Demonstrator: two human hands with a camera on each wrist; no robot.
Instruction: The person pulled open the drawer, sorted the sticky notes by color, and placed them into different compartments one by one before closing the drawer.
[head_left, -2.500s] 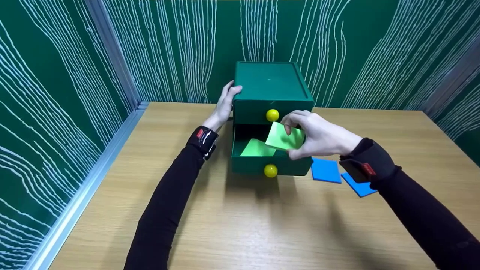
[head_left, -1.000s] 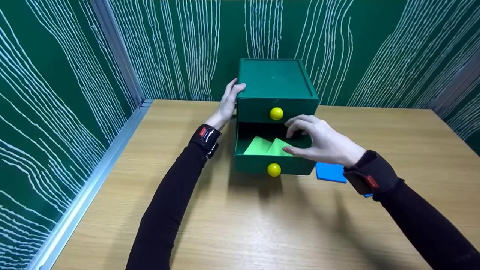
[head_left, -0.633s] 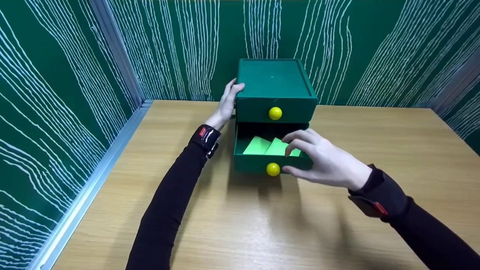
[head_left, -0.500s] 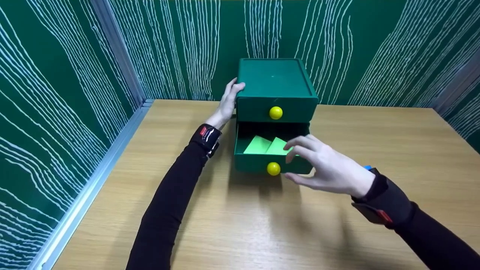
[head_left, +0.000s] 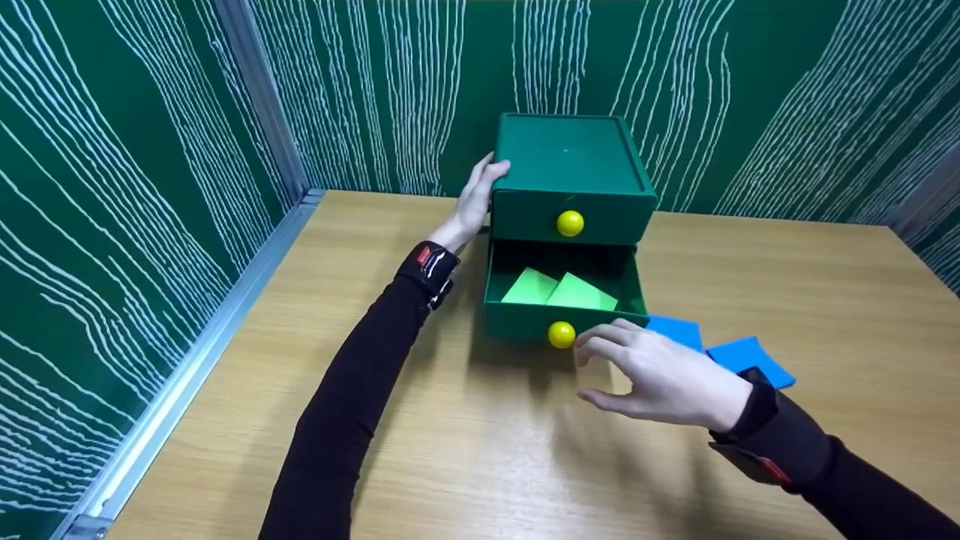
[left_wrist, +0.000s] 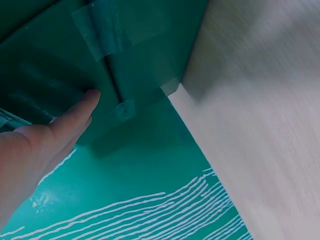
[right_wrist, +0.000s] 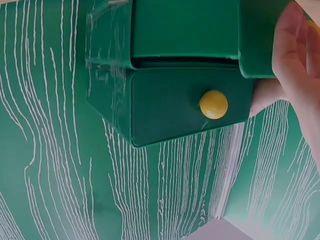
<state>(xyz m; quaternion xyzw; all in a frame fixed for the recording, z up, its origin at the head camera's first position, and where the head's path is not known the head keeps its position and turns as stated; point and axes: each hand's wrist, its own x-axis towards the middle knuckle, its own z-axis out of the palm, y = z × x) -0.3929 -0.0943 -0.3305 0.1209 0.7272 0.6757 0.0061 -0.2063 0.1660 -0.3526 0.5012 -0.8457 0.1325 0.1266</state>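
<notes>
My left hand rests on the left side of a green two-drawer box, its thumb at the top edge. The left wrist view shows straight fingers lying against the box's side wall. The lower drawer is pulled out, and two light green square pieces lie in it, overlapping. Just right of that drawer's yellow knob, my right hand hovers with bent, spread fingers and thumb, holding nothing. The upper drawer is closed, with its own yellow knob.
Two blue square pieces lie on the wooden table, right of the box and partly behind my right hand. Green panels with white wavy lines stand behind and at the sides. A metal rail borders the table's left side.
My right hand let go of the second green piece inside the lower drawer, then moved down and toward me, out in front of the drawer. My left hand stays on the box.
</notes>
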